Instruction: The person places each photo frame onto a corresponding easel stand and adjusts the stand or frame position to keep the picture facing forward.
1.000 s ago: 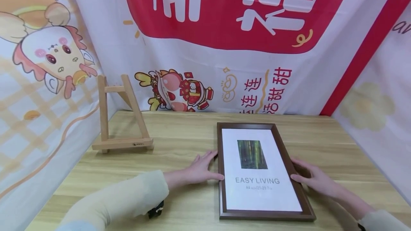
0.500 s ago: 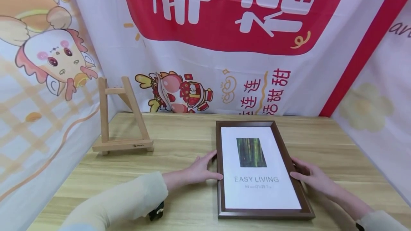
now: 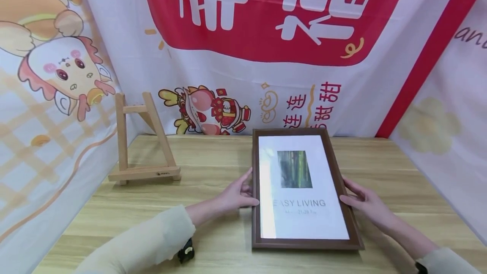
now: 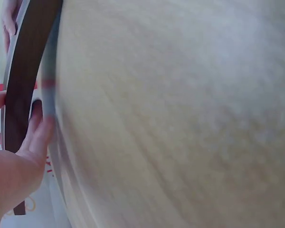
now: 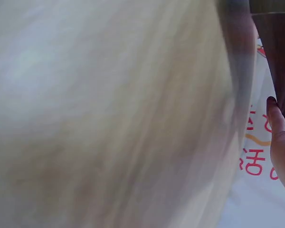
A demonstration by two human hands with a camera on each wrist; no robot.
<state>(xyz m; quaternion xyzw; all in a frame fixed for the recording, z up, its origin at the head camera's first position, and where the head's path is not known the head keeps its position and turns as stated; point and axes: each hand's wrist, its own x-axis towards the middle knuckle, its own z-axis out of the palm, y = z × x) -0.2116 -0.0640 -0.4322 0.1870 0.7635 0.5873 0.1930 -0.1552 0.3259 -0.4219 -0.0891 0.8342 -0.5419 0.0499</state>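
Observation:
A brown-rimmed picture frame (image 3: 296,225) with a white "EASY LIVING" insert is held a little above the table, its far end tipped up. My left hand (image 3: 233,195) grips its left edge, thumb at the front and fingers curling underneath. On the opposite edge, my right hand (image 3: 370,208) holds it the same way. The left wrist view shows the frame's dark side (image 4: 26,71) between thumb and fingers, with a gap down to the wood. In the right wrist view, fingers (image 5: 277,118) lie against the frame's dark underside.
A small wooden easel (image 3: 142,173) stands at the table's back left. The wood-grain table (image 3: 213,160) meets a printed white-and-red cloth (image 3: 228,67) at the back. More printed cloth hangs at both sides. A black strap (image 3: 186,250) shows at the left sleeve.
Both hands have raised the picture frame off the table, its far end tilting up and overlapping the back cloth. A glare now crosses its left side. The easel has stayed put.

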